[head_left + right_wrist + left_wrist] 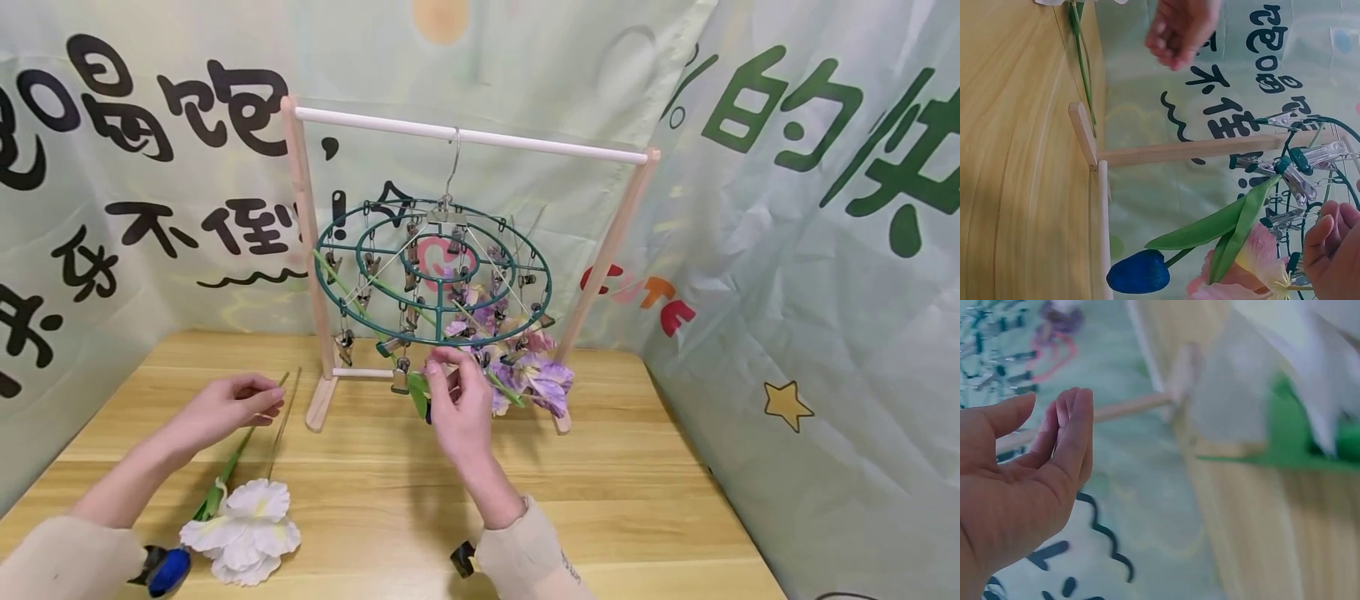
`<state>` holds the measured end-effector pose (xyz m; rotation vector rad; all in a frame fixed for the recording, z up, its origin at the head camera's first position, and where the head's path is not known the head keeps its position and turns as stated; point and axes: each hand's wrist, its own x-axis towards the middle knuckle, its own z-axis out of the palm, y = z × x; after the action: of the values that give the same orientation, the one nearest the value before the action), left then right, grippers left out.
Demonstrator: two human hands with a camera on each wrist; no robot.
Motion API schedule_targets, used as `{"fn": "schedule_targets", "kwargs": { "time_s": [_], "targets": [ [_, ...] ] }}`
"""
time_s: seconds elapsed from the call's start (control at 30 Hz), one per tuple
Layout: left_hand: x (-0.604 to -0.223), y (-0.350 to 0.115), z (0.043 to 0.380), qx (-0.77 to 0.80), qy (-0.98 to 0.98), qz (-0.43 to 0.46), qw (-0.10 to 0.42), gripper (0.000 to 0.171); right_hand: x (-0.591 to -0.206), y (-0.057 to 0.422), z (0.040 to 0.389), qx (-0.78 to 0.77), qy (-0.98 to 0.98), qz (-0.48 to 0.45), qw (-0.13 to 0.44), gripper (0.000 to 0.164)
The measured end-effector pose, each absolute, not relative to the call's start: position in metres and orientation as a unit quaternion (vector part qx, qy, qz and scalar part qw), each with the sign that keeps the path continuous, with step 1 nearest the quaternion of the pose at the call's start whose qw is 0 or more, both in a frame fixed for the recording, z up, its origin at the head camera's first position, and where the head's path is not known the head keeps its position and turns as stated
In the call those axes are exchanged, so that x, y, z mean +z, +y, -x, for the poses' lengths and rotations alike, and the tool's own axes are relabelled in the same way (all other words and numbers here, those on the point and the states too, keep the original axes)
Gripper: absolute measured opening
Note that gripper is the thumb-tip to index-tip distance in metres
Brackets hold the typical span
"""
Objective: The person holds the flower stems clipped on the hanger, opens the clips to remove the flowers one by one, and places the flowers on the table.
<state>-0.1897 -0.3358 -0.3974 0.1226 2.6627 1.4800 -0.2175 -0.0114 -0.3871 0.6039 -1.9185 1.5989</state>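
Note:
A round green clip hanger (439, 340) hangs by a metal hook from a white rod. My right hand (463, 408) is at its front edge beside the metal clips, fingers loosely bent, with nothing seen between them. Close by, a blue tulip (1138, 272) with green leaves (1210, 225) hangs bloom-down from a clip. Purple irises (543, 379) hang at the hanger's right, and a pink bloom (1259, 256) shows behind the tulip. My left hand (236, 408) hovers over flower stems (281, 429) on the table, fingers relaxed, holding nothing. A white flower (247, 533) lies below it.
The white rod (540, 148) spans two wooden posts (303, 200) standing on the wooden table (600, 500). Another blue bloom (171, 571) lies beside the left sleeve. A printed cloth (810, 275) encloses the back and sides.

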Motion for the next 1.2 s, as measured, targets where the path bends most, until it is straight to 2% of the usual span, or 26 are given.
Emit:
{"fn": "schedule_targets", "kwargs": {
  "time_s": [0.27, 0.47, 0.63, 0.9, 1.2],
  "targets": [
    [-0.372, -0.301, 0.175, 0.489, 0.868, -0.068, -0.059, 0.043, -0.387, -0.014, 0.219, 0.608, -0.704, -0.222, 0.293, 0.019],
    [-0.374, -0.271, 0.168, 0.526, 0.835, -0.078, -0.139, 0.036, -0.388, -0.016, 0.219, 0.613, -0.701, -0.218, 0.291, 0.02],
    [-0.379, -0.246, 0.164, 0.577, 0.79, -0.087, -0.187, 0.031, -0.389, -0.018, 0.218, 0.62, -0.698, -0.216, 0.285, 0.021],
    [-0.379, -0.218, 0.166, 0.638, 0.731, -0.08, -0.226, 0.033, -0.391, -0.021, 0.22, 0.637, -0.689, -0.212, 0.272, 0.021],
    [-0.38, -0.195, 0.183, 0.685, 0.685, -0.071, -0.237, 0.036, -0.392, -0.024, 0.224, 0.655, -0.693, -0.179, 0.242, 0.019]
  ]
}}
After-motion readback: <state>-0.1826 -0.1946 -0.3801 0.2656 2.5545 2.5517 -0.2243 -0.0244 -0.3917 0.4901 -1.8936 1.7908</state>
